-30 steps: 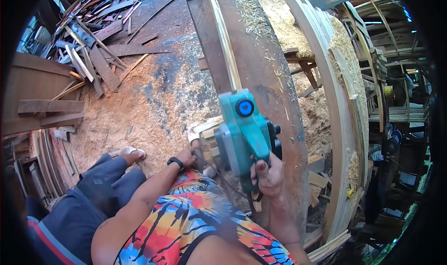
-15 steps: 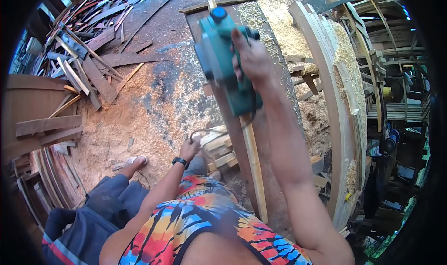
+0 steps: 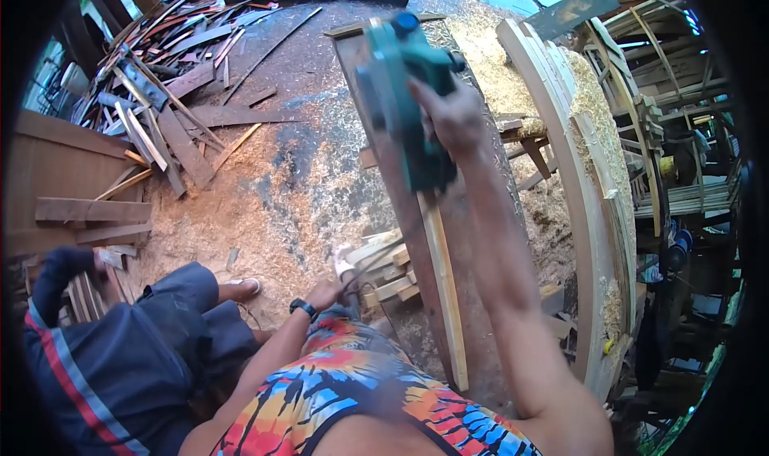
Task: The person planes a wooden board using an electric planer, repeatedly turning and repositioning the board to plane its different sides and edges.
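Gripped by the handle, a green electric planer is in my right hand, arm stretched forward. It rests over the far part of a long, narrow wood strip, which lies lengthwise on a dark workbench. The planer's body hides the strip's far portion. Near my waist, my left hand, with a dark watch at the wrist, is closed around the planer's power cord. Motion blurs the planer and my right hand somewhat.
Short wood blocks are stacked left of the bench. Long planks stand along its right side. Another person bends at the lower left. Scrap wood lies in a heap at the far left, and shavings cover the floor.
The whole view has shifted, so bench and planer appear further right. The planer stays at the strip's far part. The other person at the left shows more, with an arm reaching out.
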